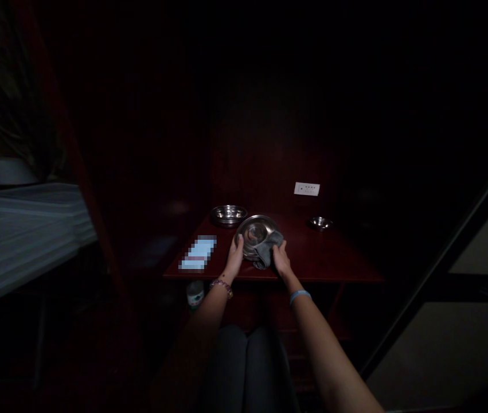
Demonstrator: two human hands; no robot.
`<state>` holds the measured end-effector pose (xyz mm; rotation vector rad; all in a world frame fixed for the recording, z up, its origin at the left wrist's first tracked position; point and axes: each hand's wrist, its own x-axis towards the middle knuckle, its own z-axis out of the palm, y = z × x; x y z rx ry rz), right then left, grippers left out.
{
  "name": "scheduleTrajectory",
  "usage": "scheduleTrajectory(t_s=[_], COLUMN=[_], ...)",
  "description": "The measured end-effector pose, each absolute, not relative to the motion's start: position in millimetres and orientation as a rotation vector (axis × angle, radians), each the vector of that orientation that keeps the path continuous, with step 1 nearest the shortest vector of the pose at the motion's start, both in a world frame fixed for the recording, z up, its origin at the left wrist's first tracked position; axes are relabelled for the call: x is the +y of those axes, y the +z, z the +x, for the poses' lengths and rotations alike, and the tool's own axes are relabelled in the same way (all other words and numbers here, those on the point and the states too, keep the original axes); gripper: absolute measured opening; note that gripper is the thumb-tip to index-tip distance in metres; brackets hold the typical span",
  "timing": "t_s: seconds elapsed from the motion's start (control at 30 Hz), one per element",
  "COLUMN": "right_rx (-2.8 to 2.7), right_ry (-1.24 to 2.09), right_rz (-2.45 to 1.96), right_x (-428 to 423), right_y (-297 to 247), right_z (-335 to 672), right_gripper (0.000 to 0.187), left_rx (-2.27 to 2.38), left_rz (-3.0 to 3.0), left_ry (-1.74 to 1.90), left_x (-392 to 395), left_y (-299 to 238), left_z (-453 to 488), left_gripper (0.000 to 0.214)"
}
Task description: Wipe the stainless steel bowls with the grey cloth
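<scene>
A shiny metal bowl [254,232] is held tilted above the front of the dark red desk. My left hand [234,256] grips its left rim, thumb on the near side. Bunched in my right hand [282,257] is a grey cloth [266,250], pressed against the bowl's right side and lower rim. The fingers of both hands are partly hidden behind the bowl and cloth. Behind it to the left sits a wider metal bowl [229,215], seemingly stacked on others. A small metal bowl [321,223] stands at the back right.
A blurred bright rectangle [198,253] lies on the desk [330,258] at the left. A white wall socket [307,189] is on the back panel. Below the desk's front left edge stands a bottle [195,293]. Clear plastic trays [28,235] are stacked at far left.
</scene>
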<state>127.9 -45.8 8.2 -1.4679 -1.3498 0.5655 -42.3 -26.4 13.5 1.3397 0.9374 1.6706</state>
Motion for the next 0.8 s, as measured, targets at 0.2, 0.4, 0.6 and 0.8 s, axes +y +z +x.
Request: scheduleTrajectory(t_s=[0.2, 0.4, 0.6, 0.8], right_rx=[-1.366, -1.416, -1.398, -1.385], right_ry=[0.437, 0.453, 0.466, 0.499], right_rz=[-1.439, -1.465, -1.35, -1.32], right_x=[-44.6, -46.2, -43.6, -39.6], right_y=[7.9, 5.6, 2.0, -0.2], right_z=[125.5, 125.8, 128.3, 129.8], right_gripper=[0.036, 0.038, 0.035, 0.033], left_rx=[0.923, 0.891, 0.903, 0.943], left_rz=[1.235, 1.232, 1.246, 1.327], left_ry=[1.624, 1.674, 1.69, 1.648], left_x=[-22.4, -20.0, -19.7, -19.6], left_y=[7.7, 6.7, 6.9, 6.5], left_z=[-42.4, -43.0, -42.6, -42.1], left_gripper=[0.058, 0.055, 0.051, 0.051])
